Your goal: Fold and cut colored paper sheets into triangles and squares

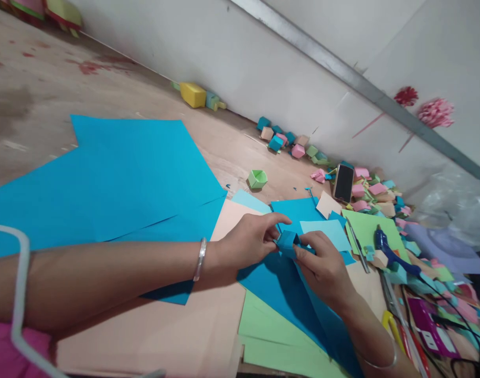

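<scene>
A small folded blue paper box (287, 240) is held up between both hands, above the blue sheets. My left hand (255, 236) pinches its left side with thumb and fingers. On the other side, my right hand (322, 262) grips its right edge; part of the box is hidden behind those fingers. Below lie blue paper (279, 294), a pale peach sheet (161, 331) and light green paper (275, 331). A light blue piece (328, 234) rests just beyond my right hand. Farther off, a small green paper box (257, 179) stands open at the top.
Large blue sheets (137, 173) cover the left. At right lie a blue glue gun (393, 252), a craft knife (356, 244), scissors (395, 331), a purple power strip (430, 328) with cables, and a phone (343, 182). Several small paper boxes (276, 143) line the wall.
</scene>
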Demonstrator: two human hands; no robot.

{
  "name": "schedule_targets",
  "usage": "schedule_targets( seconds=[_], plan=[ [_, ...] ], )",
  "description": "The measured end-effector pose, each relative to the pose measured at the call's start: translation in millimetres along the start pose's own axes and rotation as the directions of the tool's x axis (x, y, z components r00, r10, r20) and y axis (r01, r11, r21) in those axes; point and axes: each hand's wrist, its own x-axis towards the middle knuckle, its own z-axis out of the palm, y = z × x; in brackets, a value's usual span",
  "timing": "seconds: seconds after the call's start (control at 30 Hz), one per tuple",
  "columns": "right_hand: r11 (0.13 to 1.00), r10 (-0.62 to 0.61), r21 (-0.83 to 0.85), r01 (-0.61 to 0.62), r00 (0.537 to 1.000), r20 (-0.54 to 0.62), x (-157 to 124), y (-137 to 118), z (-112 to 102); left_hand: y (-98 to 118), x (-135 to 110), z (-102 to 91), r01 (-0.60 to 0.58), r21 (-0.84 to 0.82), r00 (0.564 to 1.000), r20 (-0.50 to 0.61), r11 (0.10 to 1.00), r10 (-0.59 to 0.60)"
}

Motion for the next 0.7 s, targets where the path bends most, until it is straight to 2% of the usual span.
schedule_targets(
  seconds=[0.17, 0.37, 0.5, 0.6, 0.7],
  plan=[
    [0.999, -0.004, -0.033, 0.004, 1.000, 0.014, 1.2, -2.9, 1.2, -3.9, 0.2, 0.5, -0.001, 0.003, 1.000, 0.008, 1.000, 0.001],
    [0.999, -0.017, -0.037, 0.017, 1.000, -0.006, 0.8, -3.1, 0.6, 0.3, -0.1, -4.0, -0.045, 0.082, 0.996, 0.077, 0.996, 0.039],
    [0.999, 0.013, -0.034, -0.013, 1.000, -0.013, -0.3, 2.5, 3.6, 0.4, 4.0, -7.5, -0.072, 0.220, 0.993, 0.112, 0.973, 0.048],
    [0.999, 0.016, -0.043, -0.016, 1.000, -0.003, -0.8, 5.7, 7.8, -1.2, 7.0, -9.2, -0.145, 0.341, 0.987, 0.113, 0.929, 0.113],
    [0.999, 0.014, -0.032, -0.013, 1.000, 0.018, -1.2, 5.4, 10.9, -1.8, 7.8, -10.2, -0.259, 0.352, 0.964, 0.148, 0.900, 0.220]
  ],
)
